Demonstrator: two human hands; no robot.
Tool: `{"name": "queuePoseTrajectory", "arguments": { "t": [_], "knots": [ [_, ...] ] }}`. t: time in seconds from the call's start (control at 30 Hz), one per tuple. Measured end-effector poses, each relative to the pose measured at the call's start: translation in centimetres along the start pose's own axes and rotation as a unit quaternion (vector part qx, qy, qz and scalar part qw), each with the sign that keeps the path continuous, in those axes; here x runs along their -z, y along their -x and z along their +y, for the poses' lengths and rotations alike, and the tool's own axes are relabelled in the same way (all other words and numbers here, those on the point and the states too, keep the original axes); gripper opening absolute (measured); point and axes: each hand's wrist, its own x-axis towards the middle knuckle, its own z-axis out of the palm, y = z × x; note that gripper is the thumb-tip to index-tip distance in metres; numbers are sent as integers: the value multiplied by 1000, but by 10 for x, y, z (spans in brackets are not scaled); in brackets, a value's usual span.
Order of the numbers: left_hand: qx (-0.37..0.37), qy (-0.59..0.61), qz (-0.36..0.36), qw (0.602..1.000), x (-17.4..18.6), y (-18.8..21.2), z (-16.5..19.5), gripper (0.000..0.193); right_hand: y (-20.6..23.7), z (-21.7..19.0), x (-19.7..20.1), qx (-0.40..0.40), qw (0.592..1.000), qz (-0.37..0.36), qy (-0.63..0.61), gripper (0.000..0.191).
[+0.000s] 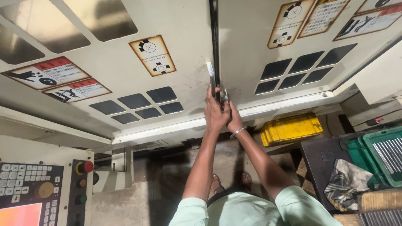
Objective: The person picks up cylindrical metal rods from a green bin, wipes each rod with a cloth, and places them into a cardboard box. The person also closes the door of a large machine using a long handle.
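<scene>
Both hands on door handle, beside centre seam.

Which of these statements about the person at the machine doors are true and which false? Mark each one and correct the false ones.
1. Both hands meet at the seam between the two machine doors. True: the left hand and right hand are together on the door handles.
2. A metal bangle sits on the right wrist. True: the bangle circles that wrist.
3. The crate under the right-hand door is red. False: the crate is yellow.
4. The control panel stands at the person's right. False: the control panel, with keypad and a red button, is at lower left.
5. The person wears long dark sleeves. False: the sleeves are short and pale green.
</scene>
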Motion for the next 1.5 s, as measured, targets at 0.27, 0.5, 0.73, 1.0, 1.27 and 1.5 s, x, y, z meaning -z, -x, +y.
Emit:
{"name": "queuePoseTrajectory", "arguments": {
  "t": [0.27, 0.5, 0.73, 1.0, 1.27, 1.5],
  "knots": [
    [4, 3, 33, 999, -8, 3, -5, 86, 1, 4, -2, -35, 999, 13, 0, 45],
    [-29, -13, 76, 997, -18, 2, -16, 69, 2, 8, -1, 45, 999, 22, -18, 56],
    [-68, -6, 92, 993, -21, 2, -23, 56, 4, 11, -1, 5, 1000, 18, -12, 56],
    [-84, -3, 103, 991, -26, 0, -29, 58, 2, 13, -1, 30, 999, 21, -19, 59],
    [-82, 8, 97, 992, -24, -1, -27, 53, 4, 23, -3, 5, 999, 18, -41, 61],
    [-87, 17, 95, 992, -23, -1, -29, 55, 3, 35, -4, 12, 999, 18, -36, 66]
  ]
}}
